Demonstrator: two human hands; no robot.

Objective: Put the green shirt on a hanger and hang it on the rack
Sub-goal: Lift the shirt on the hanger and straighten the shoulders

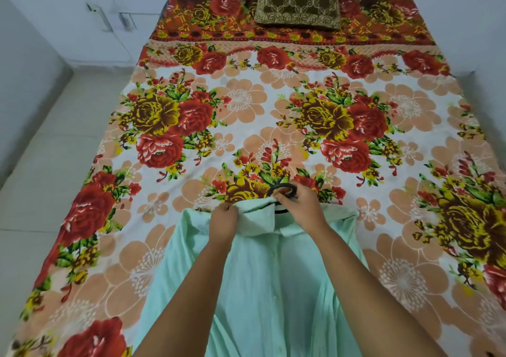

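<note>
Two bare forearms reach away from the camera over the green shirt, which lies flat, button front up, on the near middle of the bed. Its collar points to the far side and its hem runs out of the bottom of the view. The left hand rests on the left side of the collar, its fingers curled and pinching a fold of the cloth at the far edge. The right hand sits at the neck opening with its fingers curled round the black hook of the hanger, which sticks out just beyond the collar. A short black stretch of the hanger shows inside the neck, and the rest is hidden under the cloth. The floral bedsheet, with red and yellow roses on pale peach blooms, covers the whole bed. A brown patterned cushion lies at the far end. Pale floor tiles run along the left side.
</note>
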